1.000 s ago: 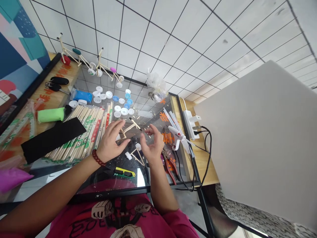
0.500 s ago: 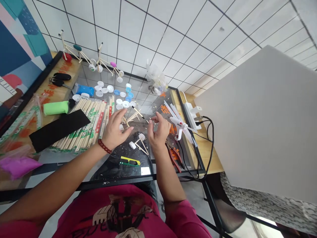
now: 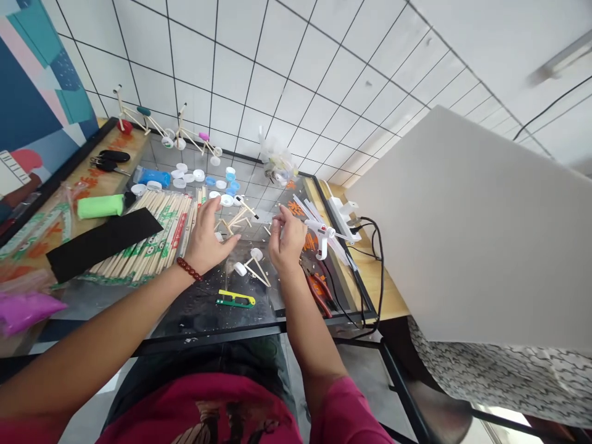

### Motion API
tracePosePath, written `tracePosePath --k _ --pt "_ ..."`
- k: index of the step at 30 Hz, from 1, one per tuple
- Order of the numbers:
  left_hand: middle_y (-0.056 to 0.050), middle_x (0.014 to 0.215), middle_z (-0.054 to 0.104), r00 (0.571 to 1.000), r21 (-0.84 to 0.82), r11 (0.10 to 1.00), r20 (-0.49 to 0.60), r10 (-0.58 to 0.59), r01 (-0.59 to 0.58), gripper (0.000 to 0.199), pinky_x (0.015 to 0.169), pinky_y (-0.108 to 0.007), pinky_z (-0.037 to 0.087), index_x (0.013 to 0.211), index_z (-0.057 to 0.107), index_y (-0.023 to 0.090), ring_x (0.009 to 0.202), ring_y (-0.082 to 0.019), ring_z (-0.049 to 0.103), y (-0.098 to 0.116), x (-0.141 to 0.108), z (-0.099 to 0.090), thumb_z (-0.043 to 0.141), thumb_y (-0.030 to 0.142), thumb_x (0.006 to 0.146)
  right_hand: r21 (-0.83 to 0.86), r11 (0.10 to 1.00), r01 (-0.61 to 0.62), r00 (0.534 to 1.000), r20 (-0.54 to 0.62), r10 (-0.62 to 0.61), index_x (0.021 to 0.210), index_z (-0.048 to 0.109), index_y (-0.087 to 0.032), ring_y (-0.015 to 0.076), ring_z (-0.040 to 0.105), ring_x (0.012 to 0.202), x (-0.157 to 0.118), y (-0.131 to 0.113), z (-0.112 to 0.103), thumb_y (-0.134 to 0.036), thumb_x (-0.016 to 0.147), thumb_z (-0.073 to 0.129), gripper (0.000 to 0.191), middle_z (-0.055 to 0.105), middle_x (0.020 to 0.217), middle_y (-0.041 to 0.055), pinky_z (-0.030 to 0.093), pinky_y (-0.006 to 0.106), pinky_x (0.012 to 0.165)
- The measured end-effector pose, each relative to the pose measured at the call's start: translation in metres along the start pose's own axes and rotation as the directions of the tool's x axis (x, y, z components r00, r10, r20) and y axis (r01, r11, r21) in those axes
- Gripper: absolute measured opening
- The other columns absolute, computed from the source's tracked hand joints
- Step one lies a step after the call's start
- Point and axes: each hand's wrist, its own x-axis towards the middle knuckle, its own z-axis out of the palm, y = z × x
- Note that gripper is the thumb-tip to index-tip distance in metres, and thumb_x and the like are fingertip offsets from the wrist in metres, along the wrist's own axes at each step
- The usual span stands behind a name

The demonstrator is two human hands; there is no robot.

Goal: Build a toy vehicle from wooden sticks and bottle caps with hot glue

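My left hand (image 3: 207, 239), with a beaded bracelet at the wrist, is open beside a small wooden stick frame (image 3: 235, 221) that has a black-tipped stick. Thumb and fingers are spread and nothing is between them. To the right, my right hand (image 3: 287, 239) has its fingers curled together near the thumb; whether something small is between them is hidden. Between and below the hands lies a stick triangle (image 3: 259, 269) with white caps as wheels. A yellow and green cutter (image 3: 235, 300) rests nearer the table's front edge.
Bagged chopsticks (image 3: 152, 240), a black sheet (image 3: 104, 243) and green clay (image 3: 100, 206) lie left. Bottle caps (image 3: 198, 176) and stick models (image 3: 180, 132) stand behind. A white glue gun (image 3: 321, 234), red-handled pliers (image 3: 319, 293) and a power strip (image 3: 342, 216) with cables are right.
The camera view has shifted, so the table's things appear a little further left. Both hands keep nearly the same pose, with the right fingers slightly more curled.
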Motion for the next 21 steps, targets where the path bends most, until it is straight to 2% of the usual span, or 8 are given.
tracePosePath --k 7,12,16,21 --pt "-0.021 0.146 0.053 1.000 0.038 0.999 -0.019 0.021 -0.020 0.092 0.114 -0.059 0.049 0.154 0.033 0.020 0.131 -0.038 0.062 -0.001 0.000 0.000 0.083 0.024 0.076 0.074 0.997 -0.029 0.999 0.026 0.027 0.128 0.063 -0.019 0.0234 0.067 0.092 0.000 -0.001 0.004 -0.032 0.107 0.040 0.034 0.077 0.100 0.0089 0.041 0.038 0.089" --pt "-0.020 0.149 0.051 1.000 0.003 1.000 0.007 0.005 -0.005 0.092 0.115 -0.056 0.050 0.153 0.035 0.021 0.129 -0.035 0.064 0.002 -0.001 -0.001 0.082 0.022 0.075 0.195 0.973 -0.123 0.988 0.111 0.103 0.131 0.062 -0.019 0.0232 0.068 0.094 0.001 -0.008 0.003 -0.042 0.107 0.042 0.039 0.076 0.104 0.0090 0.044 0.040 0.093" --pt "-0.019 0.146 0.054 1.000 0.002 1.000 -0.010 0.012 -0.012 0.084 0.115 -0.054 0.051 0.149 0.039 0.020 0.131 -0.034 0.063 0.003 -0.001 -0.001 0.082 0.024 0.077 0.374 0.891 -0.257 0.958 0.219 0.184 0.135 0.059 -0.022 0.0202 0.067 0.088 0.003 -0.014 0.006 -0.051 0.098 0.059 0.047 0.076 0.101 0.0055 0.050 0.038 0.090" --pt "-0.017 0.143 0.059 0.995 -0.017 0.996 -0.045 0.091 -0.092 0.057 0.117 -0.055 0.048 0.131 0.049 0.021 0.139 -0.033 0.057 0.004 0.000 -0.002 0.077 0.021 0.081 0.470 0.781 -0.410 0.902 0.336 0.272 0.131 0.062 -0.021 0.0183 0.066 0.082 0.004 -0.021 0.013 -0.046 0.084 0.075 0.054 0.076 0.094 0.0023 0.052 0.035 0.082"
